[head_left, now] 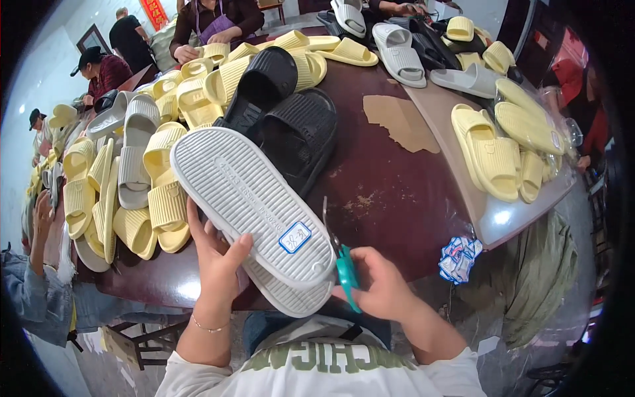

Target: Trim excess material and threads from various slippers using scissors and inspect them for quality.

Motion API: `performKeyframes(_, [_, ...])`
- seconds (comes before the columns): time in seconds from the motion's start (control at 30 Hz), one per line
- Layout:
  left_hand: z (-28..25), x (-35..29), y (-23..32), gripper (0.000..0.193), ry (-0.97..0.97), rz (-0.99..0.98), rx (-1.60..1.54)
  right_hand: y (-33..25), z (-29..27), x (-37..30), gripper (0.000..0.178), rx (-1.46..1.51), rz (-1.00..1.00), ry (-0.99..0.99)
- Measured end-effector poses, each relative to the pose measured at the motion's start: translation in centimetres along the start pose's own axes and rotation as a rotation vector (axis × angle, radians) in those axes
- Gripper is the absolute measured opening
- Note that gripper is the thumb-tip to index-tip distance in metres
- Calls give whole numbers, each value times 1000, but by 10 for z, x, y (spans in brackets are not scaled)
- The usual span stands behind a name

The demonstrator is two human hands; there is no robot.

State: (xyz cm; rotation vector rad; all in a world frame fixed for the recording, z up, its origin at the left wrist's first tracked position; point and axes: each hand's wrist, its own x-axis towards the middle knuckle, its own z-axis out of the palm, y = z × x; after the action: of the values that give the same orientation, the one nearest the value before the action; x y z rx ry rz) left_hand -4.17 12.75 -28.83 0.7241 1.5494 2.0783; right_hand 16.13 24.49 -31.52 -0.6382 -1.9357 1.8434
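My left hand [217, 255] is closed round the left edge of a pair of light grey slippers [231, 178], tilted with their ribbed soles facing me. A blue-edged sticker [295, 237] lies on the heel of the upper sole; the second slipper is mostly hidden beneath. By the heel end, my right hand [383, 284] grips scissors [346, 270] with teal handles, their metal blades pointing away from me. Whether the blades touch the slipper, I cannot tell. Just beyond the soles lie two black slippers [304, 129] on the dark red table [390, 225].
Yellow slippers [169, 208] and some grey ones [135, 172] crowd the left side and far edge. At right, yellow slippers [489, 155] lie by clear plastic, near a bundle of blue-edged labels [460, 260] at the table's edge. Another person [221, 23] sits across the table.
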Motion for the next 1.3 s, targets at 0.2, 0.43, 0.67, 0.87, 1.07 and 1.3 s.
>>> performKeyframes(0.2, [-4,7,6,97,9,184,97,3,-29,7,40,-858,-150,342])
performKeyframes(0.43, [6,17,16,96,-61,398,270,-15,-21,30,26,-1114,-442,230])
performKeyframes(0.67, [12,15,12,97,-84,559,370,-35,21,48,14,-517,-560,275])
performKeyframes(0.87, [6,7,11,98,-110,606,415,-32,21,50,12,-354,-482,216])
performKeyframes(1.07, [11,4,14,98,-121,662,444,-45,17,32,11,-340,-464,-26])
performKeyframes(1.3, [3,12,12,92,18,561,459,-59,-29,-39,15,-297,-445,-128])
